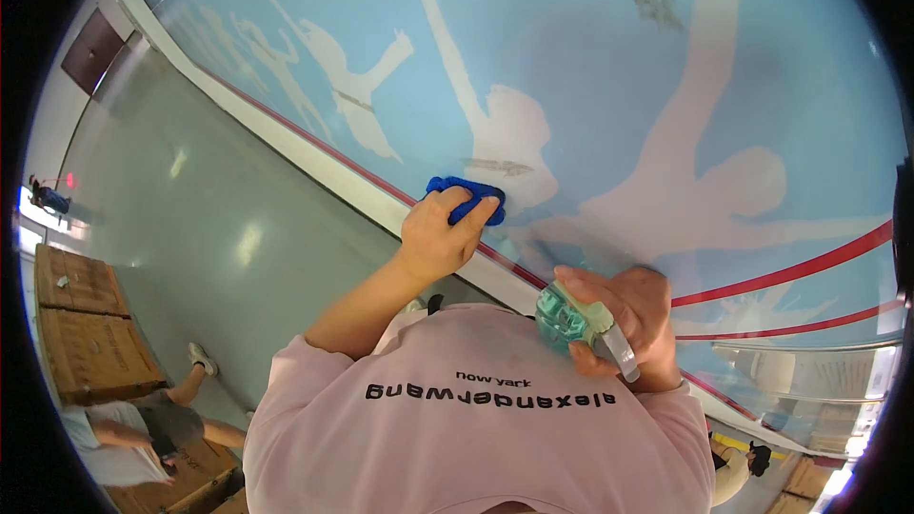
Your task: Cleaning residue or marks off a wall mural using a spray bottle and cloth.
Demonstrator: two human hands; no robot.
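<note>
My left hand [444, 234] grips a folded blue cloth [468, 201] against a glossy light-blue panel [600, 86] with pale human silhouettes. Just above the cloth, a grey-brown streak [500, 166] crosses one silhouette. Close to my chest, my right hand [628, 314] is wrapped around a spray bottle with a translucent green body [560, 318] and a pale spray head [600, 321]. The bottle is tilted, and its lower part lies left of my fingers.
A red stripe [785, 275] and a white lower edge [300, 157] run along the panel. Grey floor [214, 178] lies to the left. Wooden crates [93, 343] stand at lower left beside a person [136, 435]. Other people appear at far left [50, 196] and lower right [735, 471].
</note>
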